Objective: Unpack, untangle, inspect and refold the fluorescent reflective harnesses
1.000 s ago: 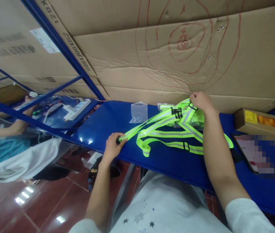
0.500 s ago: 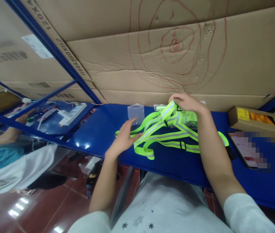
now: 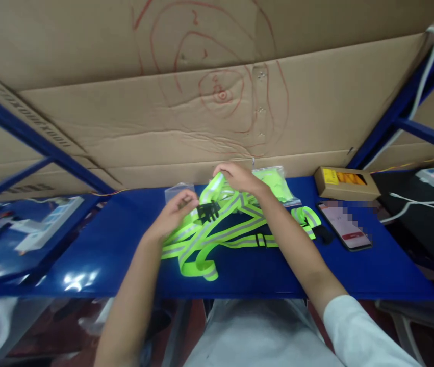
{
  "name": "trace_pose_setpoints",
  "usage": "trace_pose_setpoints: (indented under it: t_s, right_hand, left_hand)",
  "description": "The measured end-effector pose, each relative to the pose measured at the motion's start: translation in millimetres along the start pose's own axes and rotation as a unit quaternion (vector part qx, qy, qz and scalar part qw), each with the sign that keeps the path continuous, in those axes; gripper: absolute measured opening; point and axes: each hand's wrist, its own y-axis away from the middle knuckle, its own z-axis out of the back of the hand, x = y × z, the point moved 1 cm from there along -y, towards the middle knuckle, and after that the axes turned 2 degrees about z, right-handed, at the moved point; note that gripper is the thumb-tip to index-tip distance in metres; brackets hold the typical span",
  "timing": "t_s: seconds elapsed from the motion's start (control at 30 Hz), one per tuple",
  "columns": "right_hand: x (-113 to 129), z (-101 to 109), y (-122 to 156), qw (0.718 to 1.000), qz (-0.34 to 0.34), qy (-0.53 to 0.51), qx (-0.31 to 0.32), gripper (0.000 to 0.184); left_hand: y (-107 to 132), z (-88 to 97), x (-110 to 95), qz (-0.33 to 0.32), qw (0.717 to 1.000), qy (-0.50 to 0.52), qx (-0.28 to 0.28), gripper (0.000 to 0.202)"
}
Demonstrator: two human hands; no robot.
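Observation:
A neon-yellow reflective harness (image 3: 235,232) with grey stripes lies in a loose heap of straps on the blue table. My right hand (image 3: 235,178) is closed over a folded strap at the back of the heap. On the left, my left hand (image 3: 176,211) has its fingers closed at a black side-release buckle (image 3: 208,211), whose prongs point right. A black slider (image 3: 260,239) sits on a lower strap. One strap end (image 3: 209,271) curls near the table's front, and another loop (image 3: 306,219) lies beyond my right forearm.
Behind my right hand lies a clear bag with yellow material (image 3: 278,186); another clear bag (image 3: 176,191) is behind my left. A small cardboard box (image 3: 347,183) and a phone (image 3: 347,229) are at right. A cardboard wall (image 3: 308,112) rises behind the blue table (image 3: 98,234).
My view has turned to the right. My left hand, earlier open beside the straps, has closed at the black buckle. My right hand still grips the strap at the back.

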Motion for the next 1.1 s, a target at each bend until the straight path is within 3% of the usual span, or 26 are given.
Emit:
trace_pose_setpoints:
  t_s: [0.07, 0.13, 0.2, 0.3, 0.37, 0.43, 0.5, 0.57, 0.63, 0.73, 0.87, 1.1]
  right_hand:
    - [6.3, 13.7, 4.1, 1.000, -0.004, 0.019, -0.006, 0.027]
    - [19.9, 47.7, 19.0, 0.998, 0.023, 0.040, -0.048, 0.026]
    - [39.9, 96.0, 46.7, 0.980, 0.035, 0.064, -0.186, 0.026]
    - [70.4, 158.1, 102.5, 0.916, -0.002, 0.120, -0.383, 0.027]
    - [81.1, 173.6, 138.9, 0.908, -0.034, 0.165, -0.382, 0.027]
    - [79.0, 166.3, 173.5, 0.924, -0.093, 0.226, -0.293, 0.025]
    - [65.8, 142.2, 208.0, 0.944, -0.162, 0.262, -0.115, 0.027]
    - [48.5, 113.5, 242.2, 0.929, -0.229, 0.291, -0.021, 0.035]
    - [33.2, 87.7, 271.7, 0.907, -0.280, 0.313, -0.004, 0.042]
    - [18.7, 59.3, 302.6, 0.914, -0.271, 0.300, 0.007, 0.048]
    - [2.7, 41.0, 326.0, 0.922, -0.263, 0.283, -0.012, 0.049]
    - [-15.7, 42.7, 341.1, 0.944, -0.228, 0.218, -0.092, 0.056]
  left_hand:
    - [-0.4, 4.3, 2.4, 0.046, 0.990, 0.113, -0.068, 0.037]
    - [-3.3, 10.7, 6.1, 0.088, 0.963, 0.222, -0.122, 0.044]
    - [-7.7, 20.3, 11.8, 0.115, 0.940, 0.281, -0.153, 0.044]
    - [-14.2, 39.4, 26.2, 0.164, 0.904, 0.329, -0.220, 0.024]
    - [-16.1, 52.9, 37.8, 0.216, 0.867, 0.358, -0.271, 0.010]
    - [-14.2, 66.0, 47.3, 0.249, 0.837, 0.375, -0.311, 0.005]
    - [-7.8, 78.2, 52.6, 0.252, 0.818, 0.383, -0.347, 0.010]
    - [1.4, 88.2, 53.8, 0.236, 0.806, 0.395, -0.373, 0.023]
    - [9.3, 95.4, 52.4, 0.205, 0.810, 0.400, -0.376, 0.029]
    - [12.7, 102.4, 50.2, 0.161, 0.819, 0.394, -0.385, 0.021]
    - [6.9, 106.5, 54.0, 0.111, 0.805, 0.364, -0.456, 0.054]
    - [3.1, 109.9, 71.7, 0.138, 0.817, 0.340, -0.445, 0.015]
